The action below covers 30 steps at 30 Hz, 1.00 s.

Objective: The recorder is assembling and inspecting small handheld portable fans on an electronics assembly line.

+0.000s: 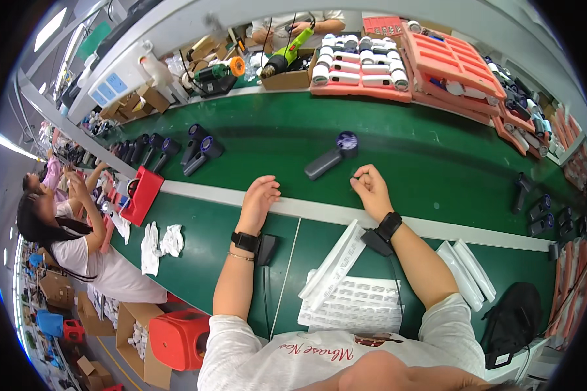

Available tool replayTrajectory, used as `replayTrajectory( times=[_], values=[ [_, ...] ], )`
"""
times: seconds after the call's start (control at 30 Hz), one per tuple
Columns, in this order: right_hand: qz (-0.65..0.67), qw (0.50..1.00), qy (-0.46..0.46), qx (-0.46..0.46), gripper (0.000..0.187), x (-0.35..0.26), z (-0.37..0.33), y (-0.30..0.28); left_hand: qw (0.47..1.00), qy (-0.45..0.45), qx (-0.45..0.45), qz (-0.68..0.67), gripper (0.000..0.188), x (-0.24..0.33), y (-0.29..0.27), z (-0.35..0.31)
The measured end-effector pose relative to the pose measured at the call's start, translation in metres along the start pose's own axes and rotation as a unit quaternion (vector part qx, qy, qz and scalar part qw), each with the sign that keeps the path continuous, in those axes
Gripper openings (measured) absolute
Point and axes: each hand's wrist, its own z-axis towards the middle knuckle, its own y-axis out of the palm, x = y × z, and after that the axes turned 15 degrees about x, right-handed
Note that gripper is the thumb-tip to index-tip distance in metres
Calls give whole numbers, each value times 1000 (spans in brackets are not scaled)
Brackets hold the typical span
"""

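Observation:
A dark grey handheld fan (326, 162) with a round purple-rimmed head lies on the green conveyor belt, beyond and between my hands. My left hand (261, 197) hovers at the belt's near edge, its fingers loosely bent and apart, with nothing in them. To the right of the fan, my right hand (371, 191) is over the belt; its fingers are curled in towards the thumb, and nothing shows in them. Neither hand touches the fan. Each wrist wears a black strap with a dark box.
White label sheets (359, 303) and folded white strips (332, 264) lie before me. White gloves (151, 249) and a red bin (142, 195) are to the left. More fans (202, 153) sit along the belt. Beyond it are pink foam trays (362, 91). A co-worker (85, 251) stands at left.

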Motion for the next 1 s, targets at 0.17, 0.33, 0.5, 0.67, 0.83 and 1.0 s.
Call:
replayTrajectory(
  times=[0.17, 0.33, 0.5, 0.67, 0.83, 1.0],
  values=[
    [30, 998, -1, -50, 15, 2, -3, -1, 999, -9, 13, -40, 18, 1, -1, 0],
    [27, 999, 4, -47, 16, 8, -1, -2, 999, -11, 16, -40, 15, 1, 1, 1],
    [54, 996, 3, -66, 11, 3, -2, -3, 999, -13, 16, -43, 14, 2, 2, 1],
    [20, 999, 30, -35, 9, 4, 0, -2, 999, -8, 13, -42, 14, 0, 1, 2],
    [-38, 999, 12, -29, 18, 6, -1, -2, 999, -5, 8, -49, 14, -1, 2, 1],
    [-103, 993, -52, 9, 21, -16, 0, 3, 999, -2, 5, -45, 14, -2, -1, 2]
  ],
)
